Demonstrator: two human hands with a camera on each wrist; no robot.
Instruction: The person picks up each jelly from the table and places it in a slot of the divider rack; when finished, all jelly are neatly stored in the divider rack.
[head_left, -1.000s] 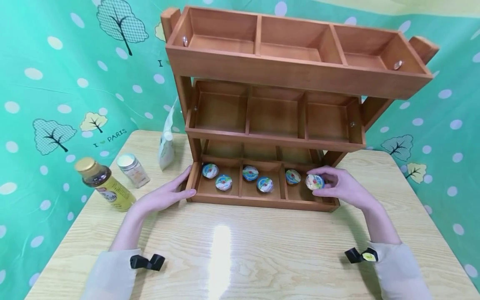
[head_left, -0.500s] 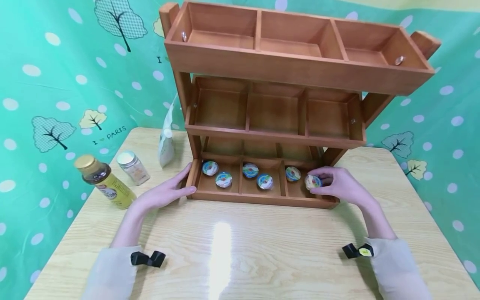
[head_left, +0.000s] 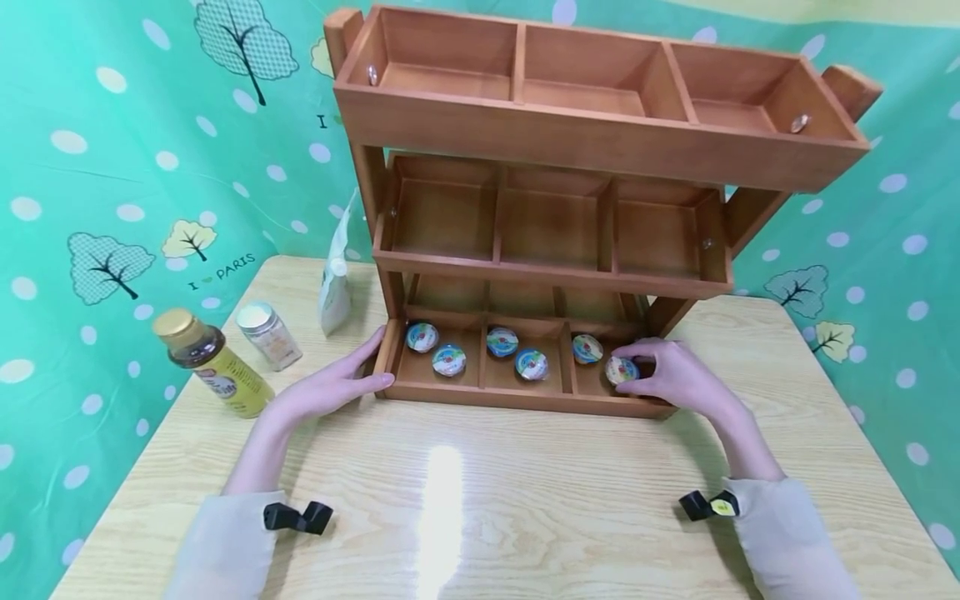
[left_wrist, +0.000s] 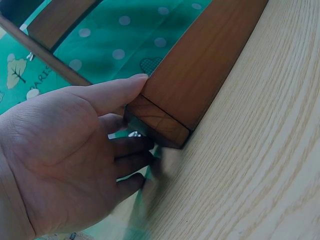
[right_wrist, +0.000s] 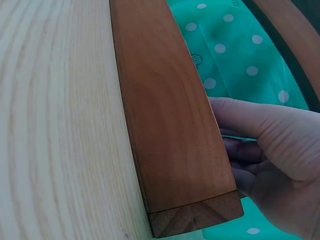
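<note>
A brown wooden three-tier rack (head_left: 600,137) stands on the table, each tier split into three compartments. My right hand (head_left: 678,377) reaches into the right compartment of the bottom tier. It pinches a small jelly cup (head_left: 622,370) with a printed lid between thumb and fingers; the right wrist view hides this cup behind the front board (right_wrist: 170,115). Another jelly cup (head_left: 587,348) lies just left of it. My left hand (head_left: 330,390) rests against the left end of the bottom tier, its thumb at the front corner (left_wrist: 157,112) and its other fingers along the outer side.
The left and middle bottom compartments hold two cups each, such as one cup (head_left: 448,360) and another cup (head_left: 532,364). A yellow-labelled bottle (head_left: 217,367), a white-lidded jar (head_left: 268,336) and a white pouch (head_left: 334,287) stand left of the rack. A patterned green cloth (head_left: 135,175) hangs behind.
My right hand has moved slightly left and down with the jelly cup, bringing it closer to the other cup in that compartment. The left hand has stayed at the rack's left end.
</note>
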